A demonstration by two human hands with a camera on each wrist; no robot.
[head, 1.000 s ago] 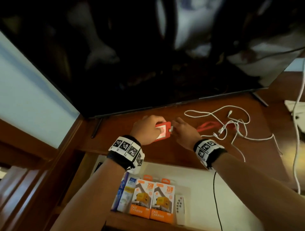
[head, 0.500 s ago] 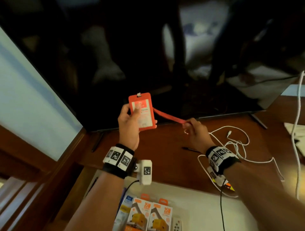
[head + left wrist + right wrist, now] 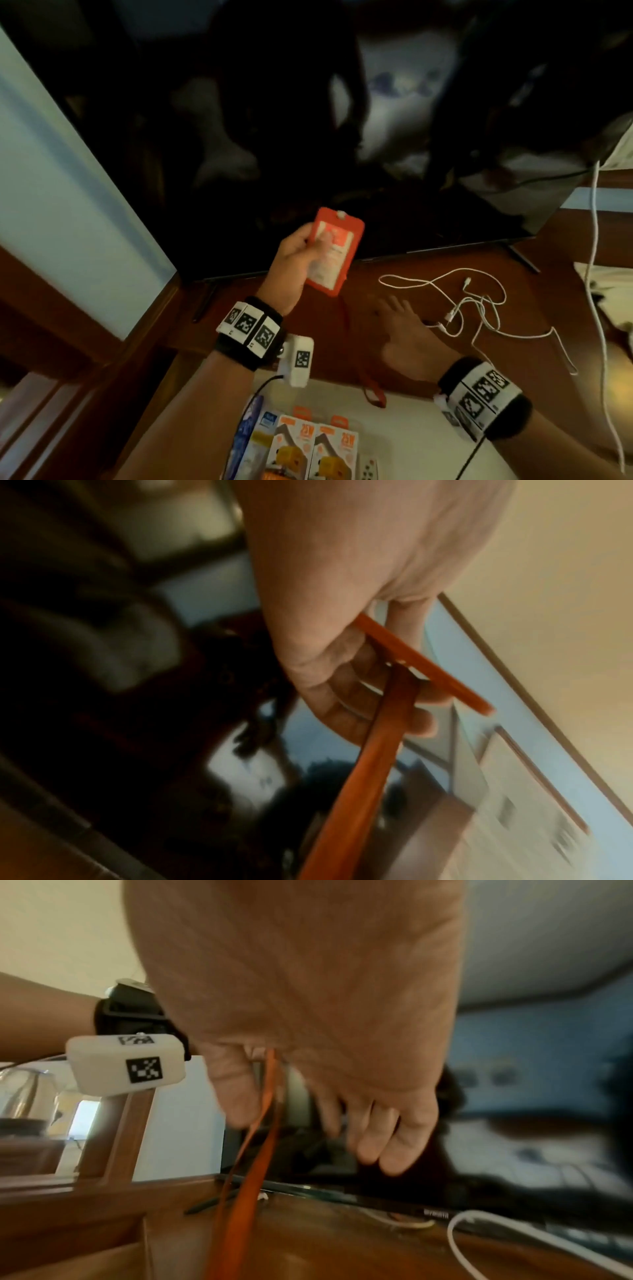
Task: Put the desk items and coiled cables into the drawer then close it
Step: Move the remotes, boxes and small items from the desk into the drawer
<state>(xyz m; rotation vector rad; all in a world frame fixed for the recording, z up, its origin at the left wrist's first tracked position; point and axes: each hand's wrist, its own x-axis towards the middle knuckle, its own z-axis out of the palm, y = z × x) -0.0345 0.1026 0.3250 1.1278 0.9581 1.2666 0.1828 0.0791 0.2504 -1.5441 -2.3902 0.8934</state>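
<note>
My left hand holds an orange badge holder upright above the desk, thumb on its face, fingers behind it. Its orange lanyard hangs straight down to the open drawer's back edge. My right hand hovers low over the desk with fingers spread. In the right wrist view the lanyard passes between the thumb and the straight fingers, and no grip shows. A loose white cable lies tangled on the desk, right of that hand.
A large dark TV stands at the back of the wooden desk. The drawer holds two orange charger boxes, a blue box and a small remote. A black pen lies at left. Another white cable hangs at right.
My right hand has let go of the lanyard it was pulling taut and dropped nearer the desk's front. The strap now hangs down. My left hand still holds the badge up.
</note>
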